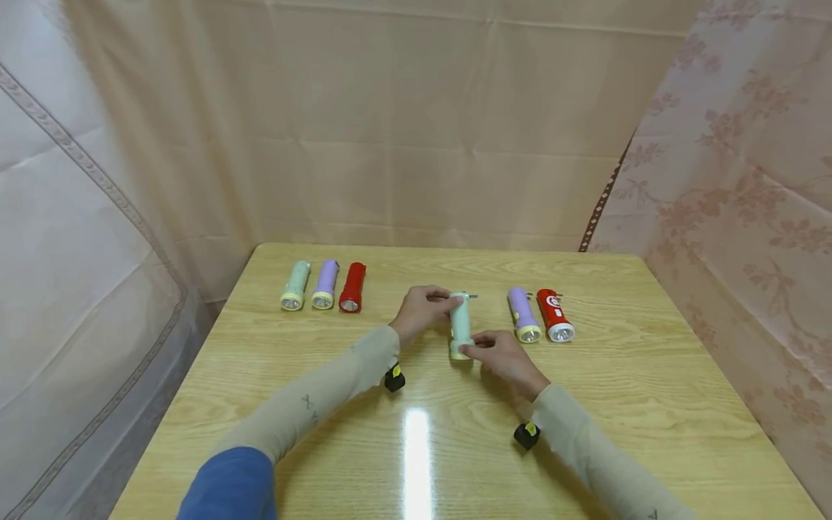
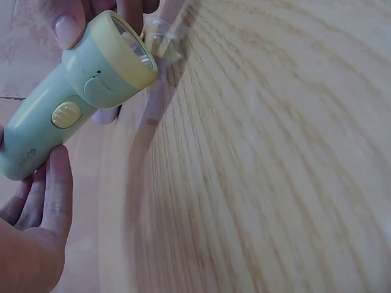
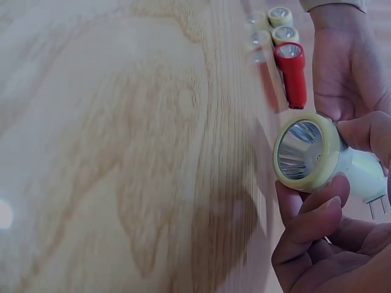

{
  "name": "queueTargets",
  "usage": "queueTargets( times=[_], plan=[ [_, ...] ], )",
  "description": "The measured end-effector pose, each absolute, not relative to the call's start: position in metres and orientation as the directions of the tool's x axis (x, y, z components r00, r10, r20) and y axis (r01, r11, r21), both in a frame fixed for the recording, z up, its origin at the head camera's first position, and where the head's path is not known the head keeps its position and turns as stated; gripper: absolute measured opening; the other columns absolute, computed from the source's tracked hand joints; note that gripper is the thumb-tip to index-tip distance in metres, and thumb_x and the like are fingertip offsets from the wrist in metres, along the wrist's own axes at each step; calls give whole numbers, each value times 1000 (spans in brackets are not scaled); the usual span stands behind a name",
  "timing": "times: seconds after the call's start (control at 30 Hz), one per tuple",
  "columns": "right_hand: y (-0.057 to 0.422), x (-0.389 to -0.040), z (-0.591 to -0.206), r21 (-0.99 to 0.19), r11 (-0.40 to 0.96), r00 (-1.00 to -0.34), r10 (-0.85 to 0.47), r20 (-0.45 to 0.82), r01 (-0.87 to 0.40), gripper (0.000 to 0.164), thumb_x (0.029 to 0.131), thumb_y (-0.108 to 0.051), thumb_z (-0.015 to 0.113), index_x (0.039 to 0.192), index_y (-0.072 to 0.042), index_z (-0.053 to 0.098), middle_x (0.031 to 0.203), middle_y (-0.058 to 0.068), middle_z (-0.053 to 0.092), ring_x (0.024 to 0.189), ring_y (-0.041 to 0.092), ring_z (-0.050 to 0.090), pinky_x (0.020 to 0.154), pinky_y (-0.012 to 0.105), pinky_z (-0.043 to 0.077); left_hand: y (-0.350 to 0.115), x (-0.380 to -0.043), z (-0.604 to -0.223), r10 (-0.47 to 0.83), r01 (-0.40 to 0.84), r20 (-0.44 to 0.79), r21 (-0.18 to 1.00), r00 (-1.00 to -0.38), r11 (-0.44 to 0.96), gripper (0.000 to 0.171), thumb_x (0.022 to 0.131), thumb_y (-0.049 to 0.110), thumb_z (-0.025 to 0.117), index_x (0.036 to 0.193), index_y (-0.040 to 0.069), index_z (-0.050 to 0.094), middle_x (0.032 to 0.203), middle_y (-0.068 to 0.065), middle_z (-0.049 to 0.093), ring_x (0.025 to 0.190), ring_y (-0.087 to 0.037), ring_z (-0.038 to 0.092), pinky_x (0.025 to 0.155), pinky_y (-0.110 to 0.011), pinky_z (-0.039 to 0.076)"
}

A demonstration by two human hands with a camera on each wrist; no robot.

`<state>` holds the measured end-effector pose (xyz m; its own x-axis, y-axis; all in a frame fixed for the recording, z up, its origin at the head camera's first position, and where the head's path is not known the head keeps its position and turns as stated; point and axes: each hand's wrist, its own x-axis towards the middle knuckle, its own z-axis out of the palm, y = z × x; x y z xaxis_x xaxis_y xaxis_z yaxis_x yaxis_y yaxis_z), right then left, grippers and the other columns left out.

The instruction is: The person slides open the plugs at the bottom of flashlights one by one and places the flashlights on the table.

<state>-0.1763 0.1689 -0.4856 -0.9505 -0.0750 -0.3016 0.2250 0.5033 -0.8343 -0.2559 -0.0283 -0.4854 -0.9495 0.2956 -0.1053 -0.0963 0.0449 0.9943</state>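
Note:
A pale green flashlight [image 1: 460,321] with a cream-yellow rim is held between both hands near the middle of the table. My left hand [image 1: 419,312] pinches its tail end, where metal plug prongs [image 3: 379,206] stick out. The fingers of my right hand [image 1: 507,359] grip the lamp head from the right. A yellow switch [image 2: 66,114] shows on its side in the left wrist view. The clear lens and reflector [image 3: 300,150] face the right wrist camera. Nearest on the right lie a purple flashlight [image 1: 522,314] and a red flashlight with a white rim [image 1: 555,315].
At the table's back left, a green flashlight [image 1: 296,284], a purple flashlight [image 1: 326,283] and a red flashlight [image 1: 353,286] lie side by side, lenses toward me. The wooden table [image 1: 325,448] is bounded behind by a beige curtain [image 1: 416,144], with more cloth at both sides.

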Motion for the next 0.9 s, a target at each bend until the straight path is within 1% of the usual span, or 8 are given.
queueTargets(
  times=[0.17,0.33,0.43,0.6,0.7,0.9],
  plan=[
    [173,-179,-486,-839,502,-957,-74,-282,209,48,92,-39,77,122,-2,70,113,8,70,92,21,58,73,31,50,-24,-258,-486,297,-107,-112,994,-948,33,44,90,36,82,117,4,70,107,-8,73,91,-25,73,92,-49,58],
    [176,-181,-486,-832,524,-965,-72,-252,179,50,93,-40,77,123,-1,70,119,9,71,107,24,60,90,39,50,-18,-263,-487,290,-95,-102,995,-951,40,44,90,38,82,116,5,70,106,-7,73,89,-24,73,93,-48,58],
    [178,-182,-485,-836,522,-968,-74,-241,168,49,94,-38,76,124,0,69,121,11,70,112,26,60,96,43,50,-15,-266,-487,296,-94,-98,995,-950,30,45,90,38,82,117,4,70,107,-7,72,89,-25,74,92,-48,58],
    [179,-182,-483,-833,531,-974,-58,-218,155,48,94,-35,76,124,1,68,120,12,70,112,27,62,95,42,51,-10,-272,-489,292,-94,-97,995,-952,24,47,89,39,83,116,3,70,106,-8,72,87,-25,74,90,-46,59],
    [180,-182,-483,-833,531,-976,-43,-212,157,48,94,-35,77,125,1,68,119,12,70,111,26,62,94,41,51,-8,-274,-490,284,-101,-103,995,-953,21,45,89,38,83,115,3,71,105,-8,73,87,-25,74,89,-45,60],
    [180,-182,-484,-836,526,-980,-25,-196,154,52,94,-41,77,126,-1,68,118,11,71,107,25,63,92,40,52,-4,-276,-488,271,-107,-116,993,-956,47,43,91,38,81,115,4,71,105,-7,73,88,-23,73,88,-45,60]
  ],
)
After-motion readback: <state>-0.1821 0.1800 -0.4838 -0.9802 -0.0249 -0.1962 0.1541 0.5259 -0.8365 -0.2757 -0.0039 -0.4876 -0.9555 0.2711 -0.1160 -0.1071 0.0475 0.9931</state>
